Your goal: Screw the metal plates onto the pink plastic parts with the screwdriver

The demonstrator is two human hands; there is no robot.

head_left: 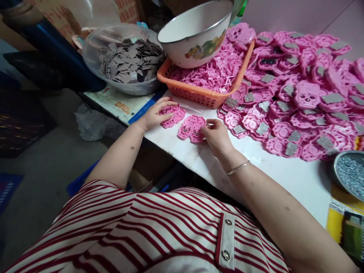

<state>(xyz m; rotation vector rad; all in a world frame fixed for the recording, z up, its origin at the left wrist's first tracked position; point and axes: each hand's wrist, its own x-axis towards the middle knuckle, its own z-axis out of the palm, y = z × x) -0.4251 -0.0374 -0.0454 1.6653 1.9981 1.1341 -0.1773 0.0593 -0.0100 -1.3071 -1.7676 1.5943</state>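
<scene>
Two groups of pink moulded plastic shells lie on the white tabletop in front of me. My left hand (pixel 157 113) grips the left pink plastic shell (pixel 175 115), thumb on its face and fingers along the far edge. Just right of it, open side up, is another pink plastic shell (pixel 187 127), with small dark spots near its lower part. My right hand (pixel 216 137) has thumb and fingertips at the right edge of the adjoining pink plastic shell (pixel 197 129). The fingertips there are partly hidden.
An orange basket (pixel 196 94) of small pink pieces stands behind, an enamel bowl (pixel 196 38) tilted on it. Left is a clear bowl (pixel 122 83) of flat grey pieces. Many pink shells with grey plates (pixel 307 94) are heaped right. A metal bowl (pixel 352 174) holds screws.
</scene>
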